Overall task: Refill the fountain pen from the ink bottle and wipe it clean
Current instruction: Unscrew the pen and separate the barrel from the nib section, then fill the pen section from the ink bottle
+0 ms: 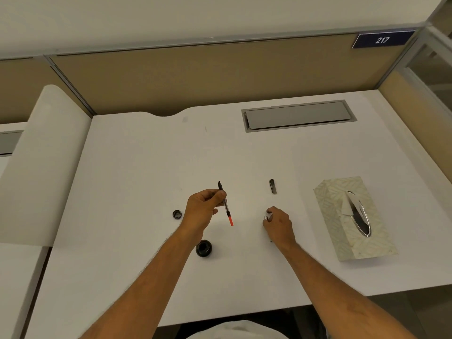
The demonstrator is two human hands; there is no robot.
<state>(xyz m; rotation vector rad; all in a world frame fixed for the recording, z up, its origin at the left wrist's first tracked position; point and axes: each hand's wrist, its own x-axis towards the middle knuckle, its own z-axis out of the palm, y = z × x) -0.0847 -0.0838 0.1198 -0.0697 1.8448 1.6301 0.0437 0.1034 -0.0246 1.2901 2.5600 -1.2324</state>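
Left hand (203, 207) pinching the slim pen section w/ dark nib and orange-red converter end (225, 204) between thumb and forefingers, nib pointing away, red end toward the body, held just above the white desk (146, 167). Right hand (278, 223) curled over a small silvery pen barrel (266, 218), fingertips closed on it at desk level; setting down or picking up, can't tell. Probably mid-step: pen stripped, ready for dipping. Best done by turning the nib downward, bringing it over the squat round black ink bottle (204, 248), open, sitting near the left forearm, then steadying the bottle w/ the free hand before working the converter. Worth watching: forearm passes v. close to the bottle, so easy knock and spill. Small black bottle cap (177, 214) lying just left of the left hand, apart from the bottle. Dark clipped pen cap (273, 186) lying beyond the right hand, out of the way. Pale patterned tissue box (354, 218) at right, tissue showing at the slot, w/in reach for wiping. Grey cable hatch (298, 116) at the back, no obstacle.
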